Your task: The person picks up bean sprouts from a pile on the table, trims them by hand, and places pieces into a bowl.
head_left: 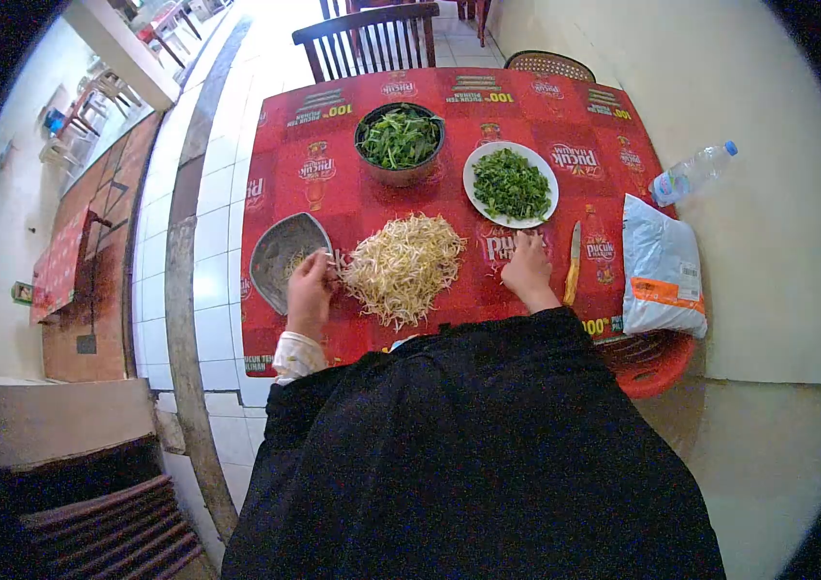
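Note:
A heap of pale bean sprouts [405,268] lies loose on the red tablecloth in front of me. Between that heap and a grey bowl [275,246], my left hand [310,295] is closed in a pinch, with a thin whitish bean sprout at its fingertips. A few sprouts show inside the bowl. My right hand [528,274] is curled closed over the cloth, just below a white plate [554,205] of chopped green leaves [511,184]. Whether it holds anything is too small to tell. A knife [574,263] with a yellowish handle lies to its right.
A dark pot [401,176] of leafy greens [398,135] stands farther back. On the right are a white plastic package [662,261], a clear bottle [695,174] and a red basket [657,365]. A wooden chair [369,43] stands at the far edge.

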The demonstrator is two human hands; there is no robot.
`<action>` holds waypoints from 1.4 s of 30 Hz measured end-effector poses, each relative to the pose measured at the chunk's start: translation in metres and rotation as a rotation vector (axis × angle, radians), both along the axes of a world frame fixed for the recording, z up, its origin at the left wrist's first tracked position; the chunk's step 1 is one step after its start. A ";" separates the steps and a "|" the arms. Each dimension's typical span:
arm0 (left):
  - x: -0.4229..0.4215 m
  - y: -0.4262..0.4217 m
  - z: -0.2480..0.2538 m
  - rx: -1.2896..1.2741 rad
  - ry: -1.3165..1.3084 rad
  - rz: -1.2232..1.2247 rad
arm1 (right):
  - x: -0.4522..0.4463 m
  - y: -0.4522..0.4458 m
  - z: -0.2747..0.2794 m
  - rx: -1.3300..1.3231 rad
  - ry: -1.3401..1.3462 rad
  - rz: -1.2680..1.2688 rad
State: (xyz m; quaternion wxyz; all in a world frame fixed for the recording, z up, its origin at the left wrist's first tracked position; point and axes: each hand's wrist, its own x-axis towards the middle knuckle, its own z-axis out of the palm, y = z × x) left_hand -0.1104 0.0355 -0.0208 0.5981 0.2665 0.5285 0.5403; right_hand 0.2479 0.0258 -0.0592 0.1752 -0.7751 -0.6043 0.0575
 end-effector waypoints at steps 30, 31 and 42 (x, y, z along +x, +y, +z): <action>0.101 -0.022 0.018 0.012 0.323 -0.557 | -0.052 -0.006 0.012 -0.106 0.966 0.389; 0.106 -0.020 0.014 0.040 0.373 -0.600 | -0.054 -0.011 0.026 -0.108 1.017 0.436; 0.134 -0.027 0.014 0.210 0.739 -0.807 | -0.045 -0.035 0.078 0.008 0.771 0.612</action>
